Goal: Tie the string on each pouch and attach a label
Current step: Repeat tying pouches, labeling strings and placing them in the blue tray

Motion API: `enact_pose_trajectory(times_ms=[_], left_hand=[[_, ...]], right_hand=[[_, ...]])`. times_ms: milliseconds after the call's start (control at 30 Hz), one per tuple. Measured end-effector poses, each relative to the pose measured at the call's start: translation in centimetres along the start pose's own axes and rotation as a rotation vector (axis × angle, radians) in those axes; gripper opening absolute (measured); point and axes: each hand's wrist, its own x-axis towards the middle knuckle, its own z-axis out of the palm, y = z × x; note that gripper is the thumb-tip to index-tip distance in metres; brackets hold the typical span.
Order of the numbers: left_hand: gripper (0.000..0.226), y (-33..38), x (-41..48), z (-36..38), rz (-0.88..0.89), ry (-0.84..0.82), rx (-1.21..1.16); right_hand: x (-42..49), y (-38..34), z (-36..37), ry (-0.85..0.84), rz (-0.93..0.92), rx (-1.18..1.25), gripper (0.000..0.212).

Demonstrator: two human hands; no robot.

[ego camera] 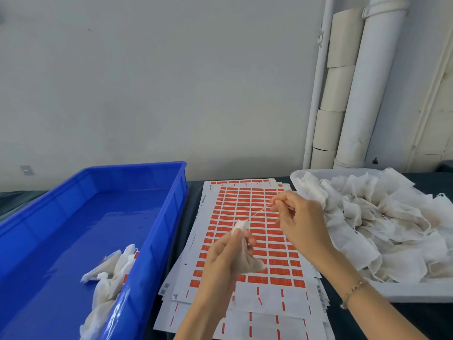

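Observation:
My left hand (226,253) grips a small white fabric pouch (241,227) by its gathered neck, above the label sheets. A thin string (259,211) runs taut from the pouch's top up and right to my right hand (297,222), which pinches its end between thumb and fingertips. Under both hands lies a stack of white sheets with rows of red labels (245,200). Part of the pouch's body is hidden behind my left fingers.
A blue plastic bin (103,190) on the left holds several pouches (112,268) at its near right side. A white tray (304,174) on the right is heaped with many loose white pouches (382,217). White pipes run up the wall behind.

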Motion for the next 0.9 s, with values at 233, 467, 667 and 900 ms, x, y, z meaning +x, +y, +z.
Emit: enact_pose_trajectory(times_ms=[233,467,667,900], left_hand=[[0.026,-0.4,0.4,-0.3,0.372,0.165,0.592],[0.031,-1.2,0.5,0.0,0.606,0.177,0.75],[0.044,-0.9,0.1,0.7,0.181,0.206,0.259],[0.034,-0.5,0.1,1.4,0.203,0.203,0.293]], right_hand=[[-5.7,-0.4,0.6,-0.375,0.041,0.079,0.004],[-5.6,-3.0,-0.3,-0.333,0.019,0.402,0.019],[-4.9,-2.5,0.1,-0.154,0.238,0.564,0.004],[-4.8,-2.8,1.3,-0.22,0.422,0.699,0.012]])
